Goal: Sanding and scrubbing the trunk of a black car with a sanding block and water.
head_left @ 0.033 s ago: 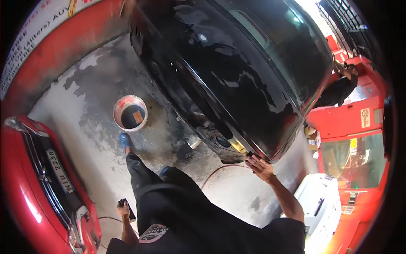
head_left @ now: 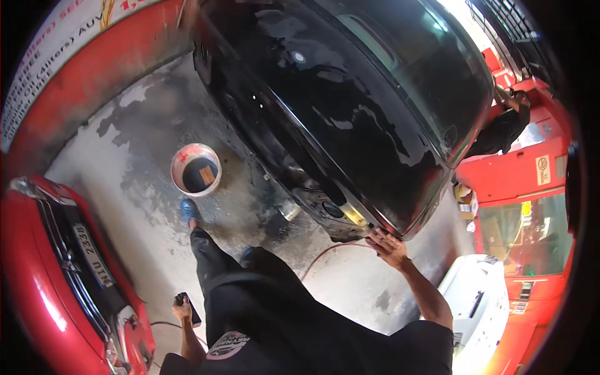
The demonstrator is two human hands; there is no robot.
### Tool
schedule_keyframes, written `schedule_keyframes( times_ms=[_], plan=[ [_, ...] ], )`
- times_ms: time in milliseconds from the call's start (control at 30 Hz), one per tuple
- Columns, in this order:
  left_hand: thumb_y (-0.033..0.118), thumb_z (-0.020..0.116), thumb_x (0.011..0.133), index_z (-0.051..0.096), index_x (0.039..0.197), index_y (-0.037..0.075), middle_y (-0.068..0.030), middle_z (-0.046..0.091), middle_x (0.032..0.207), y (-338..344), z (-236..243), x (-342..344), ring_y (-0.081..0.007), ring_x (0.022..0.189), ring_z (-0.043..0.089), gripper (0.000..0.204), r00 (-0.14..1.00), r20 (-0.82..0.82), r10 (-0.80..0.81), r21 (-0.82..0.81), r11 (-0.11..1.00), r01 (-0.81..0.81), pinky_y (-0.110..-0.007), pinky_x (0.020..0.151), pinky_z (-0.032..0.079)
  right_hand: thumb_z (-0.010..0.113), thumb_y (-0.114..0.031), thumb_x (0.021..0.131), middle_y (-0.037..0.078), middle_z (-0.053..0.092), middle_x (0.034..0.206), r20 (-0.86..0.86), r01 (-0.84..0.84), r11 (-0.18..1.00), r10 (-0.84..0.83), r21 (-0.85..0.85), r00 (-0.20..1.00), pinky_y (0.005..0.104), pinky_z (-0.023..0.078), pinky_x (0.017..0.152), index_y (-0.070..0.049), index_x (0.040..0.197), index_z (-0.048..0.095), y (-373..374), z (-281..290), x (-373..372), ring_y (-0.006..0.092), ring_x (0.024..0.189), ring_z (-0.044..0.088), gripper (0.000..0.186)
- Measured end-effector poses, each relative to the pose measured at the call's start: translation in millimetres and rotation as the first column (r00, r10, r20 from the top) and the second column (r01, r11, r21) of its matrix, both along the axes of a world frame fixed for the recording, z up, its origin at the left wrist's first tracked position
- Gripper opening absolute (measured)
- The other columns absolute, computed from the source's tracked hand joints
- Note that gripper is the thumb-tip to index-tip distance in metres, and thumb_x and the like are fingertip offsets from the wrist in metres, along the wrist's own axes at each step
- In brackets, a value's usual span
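Low in the view, my left hand (head_left: 182, 306) grips a black rectangular block (head_left: 194, 312) beside my left leg. My right hand (head_left: 386, 247) has its fingers stretched out on the lower corner of the black car (head_left: 350, 137), holding nothing. Just above those fingertips is a bare, yellowish patch (head_left: 354, 214) on the car's panel, with a dark opening (head_left: 331, 209) beside it. A pale pail (head_left: 178, 181) with dark liquid and a brown block in it stands on the wet, stained floor (head_left: 125, 144) near my foot in a blue shoe (head_left: 188, 210).
A red car (head_left: 44, 262) is at left. A red wall (head_left: 75, 81) with a banner is behind. Another person (head_left: 506, 128) in dark clothes works at the black car's far side. Red vehicle bodywork (head_left: 500, 172), a white object (head_left: 469, 306) and a hose (head_left: 325, 253) are at right.
The floor, pail and red car appear slightly farther right and down, as the view has shifted a little. Both my hands keep the same grip and contact.
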State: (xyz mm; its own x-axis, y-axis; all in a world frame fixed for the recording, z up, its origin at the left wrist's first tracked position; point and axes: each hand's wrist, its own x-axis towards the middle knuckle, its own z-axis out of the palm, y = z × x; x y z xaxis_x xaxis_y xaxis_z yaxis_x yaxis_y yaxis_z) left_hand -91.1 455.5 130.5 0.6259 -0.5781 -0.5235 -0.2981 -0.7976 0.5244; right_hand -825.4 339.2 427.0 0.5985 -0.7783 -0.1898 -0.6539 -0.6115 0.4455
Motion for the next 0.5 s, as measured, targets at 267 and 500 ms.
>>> schedule_keyframes(
  times_ms=[267,500],
  plan=[
    [0.018,0.075,0.091,0.07,0.12,0.0,-0.0193,0.077,0.107,-110.1,62.8,45.1,-0.0296,0.096,0.074,0.035,0.973,0.224,0.059,-0.234,0.972,-0.005,-0.04,0.088,0.055,0.069,-0.014,0.085,0.003,0.06,0.148,0.46,0.249,0.876,-0.036,-0.413,0.887,0.0521,0.04,0.114,-0.021,0.131,0.068,-87.8,0.4,119.5,0.0366,0.14,0.053,0.047],
    [0.025,0.075,0.087,0.069,0.119,0.001,-0.0254,0.074,0.107,-210.9,102.3,36.5,-0.0371,0.105,0.073,0.041,0.946,0.236,-0.225,-0.111,0.96,0.256,-0.043,0.092,0.055,0.077,-0.015,0.084,0.011,0.061,0.145,0.835,0.564,0.743,-0.013,-0.361,0.551,0.0474,0.048,0.108,-0.019,0.127,0.069,-173.5,21.2,210.5,0.0365,0.133,0.058,0.045]
  ],
)
